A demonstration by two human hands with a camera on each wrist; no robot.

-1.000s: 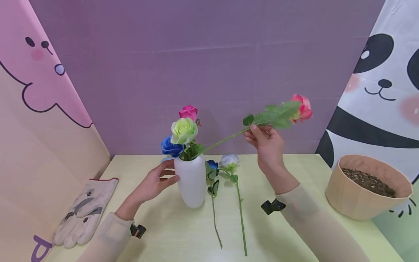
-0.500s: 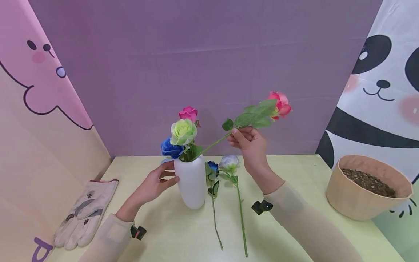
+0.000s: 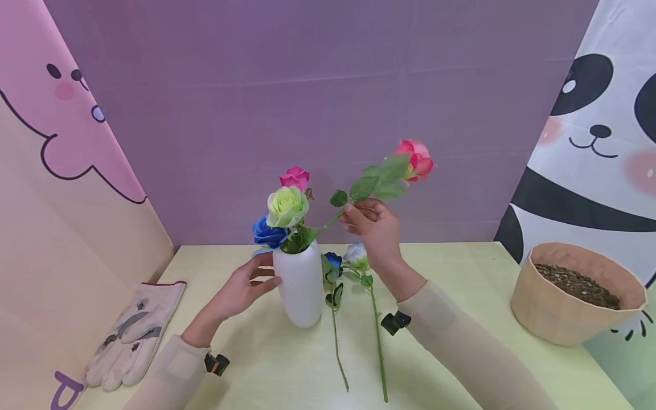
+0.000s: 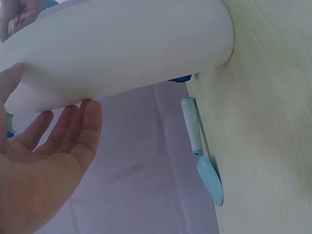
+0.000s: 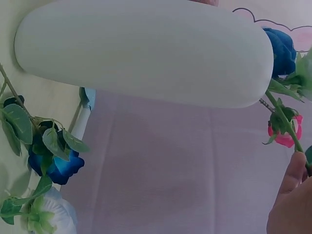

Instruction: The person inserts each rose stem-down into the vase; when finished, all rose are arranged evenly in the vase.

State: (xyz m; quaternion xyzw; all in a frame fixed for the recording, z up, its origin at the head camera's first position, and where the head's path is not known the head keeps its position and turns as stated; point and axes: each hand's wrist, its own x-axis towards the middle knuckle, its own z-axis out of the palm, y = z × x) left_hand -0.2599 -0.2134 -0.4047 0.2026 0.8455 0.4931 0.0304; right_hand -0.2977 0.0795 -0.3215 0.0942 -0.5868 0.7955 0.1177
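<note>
A white vase [image 3: 299, 290] stands upright on the table, holding a light green rose [image 3: 288, 206], a blue rose [image 3: 269, 230] and a magenta rose [image 3: 294, 177]. From its left side, my left hand [image 3: 246, 287] holds it, thumb in front and fingers behind. My right hand [image 3: 378, 234] pinches the stem of a coral-pink rose [image 3: 417, 160] just below its leaves. That rose tilts up to the right, its lower stem running into the vase's mouth. In the right wrist view, the thumb [image 5: 292, 170] presses on the green stem.
A dark blue flower [image 3: 334, 260] and a white flower [image 3: 357, 255] lie right of the vase, stems towards me. Behind the vase lies a pale blue trowel [image 4: 209, 178]. Gardening gloves [image 3: 135, 330] lie at left; a pot [image 3: 543, 307] with soil stands at right.
My right hand has moved left towards the vase with the coral-pink rose, so less of the stem shows above the mouth. My left hand stays on the vase.
</note>
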